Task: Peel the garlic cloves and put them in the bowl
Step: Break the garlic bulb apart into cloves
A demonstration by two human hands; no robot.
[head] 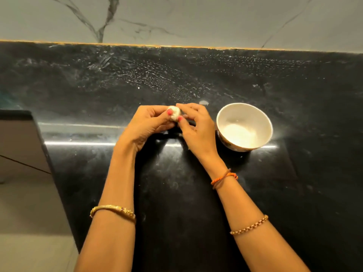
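Holding the small, whitish, papery-skinned garlic bulb (pixel 174 113) between both hands, we keep it lifted just above the black, glossy stone countertop (pixel 176 193), at about twelve o'clock from our wrists. Our left hand (pixel 146 125) curls round the bulb from nine o'clock, its thumb pressed on the near face; our right hand (pixel 196 126) pinches it from three o'clock, thumb tip low on the skin and forefinger over the top. Whether a clove has come loose we cannot tell — the bulb reads as one rounded lump with no clear long axis. The white, round ceramic bowl (pixel 221 122) stands at three o'clock from the bulb, just beside our right hand and well apart from the left; it looks empty of cloves. A pale scrap, probably peel (pixel 203 102), lies on the counter at about two o'clock from the bulb. We judge the task barely begun — and once a clove is bare, the right hand is the nearer one to drop it in.
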